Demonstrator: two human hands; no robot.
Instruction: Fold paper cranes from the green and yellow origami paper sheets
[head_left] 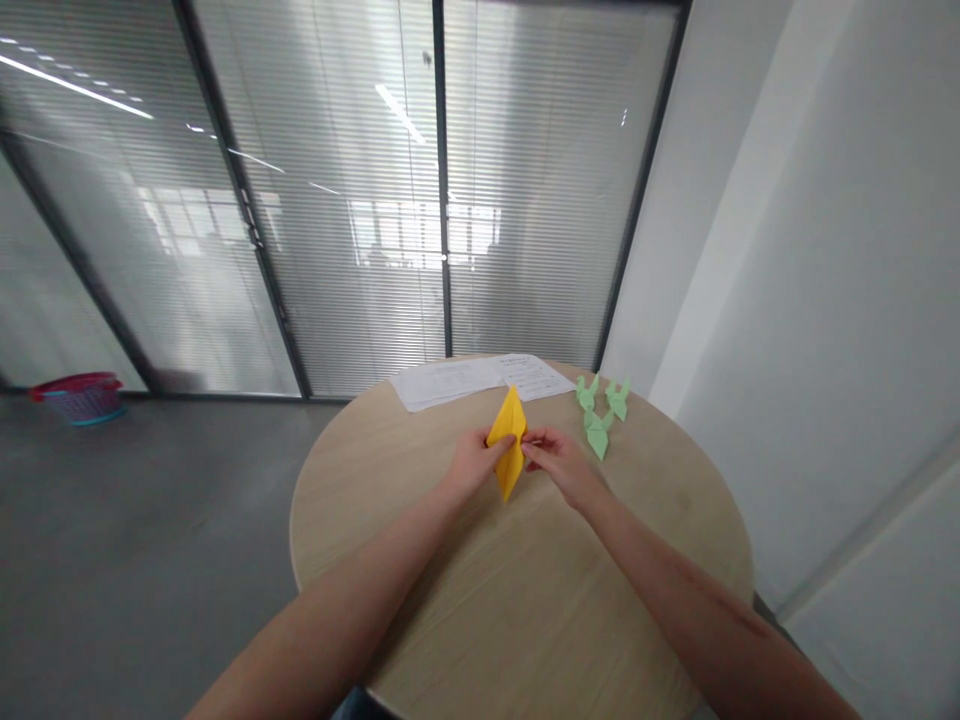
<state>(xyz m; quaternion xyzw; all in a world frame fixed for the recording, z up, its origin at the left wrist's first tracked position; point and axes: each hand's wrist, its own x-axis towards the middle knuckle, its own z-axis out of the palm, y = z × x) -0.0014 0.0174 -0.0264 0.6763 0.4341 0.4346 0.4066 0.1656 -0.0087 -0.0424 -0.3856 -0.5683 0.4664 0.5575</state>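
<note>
A yellow folded paper [509,440], a long diamond shape, is held just above a round wooden table [525,580]. My left hand [476,462] pinches its left edge near the middle. My right hand [559,462] pinches its right edge, fingers closed on the fold. Both forearms reach in from the lower edge of the view.
Several green folded paper figures [600,410] lie on the table to the right of my hands. White printed sheets [480,380] lie at the table's far edge. Glass partitions with blinds stand behind. A red and blue basket [79,397] sits on the grey floor at far left.
</note>
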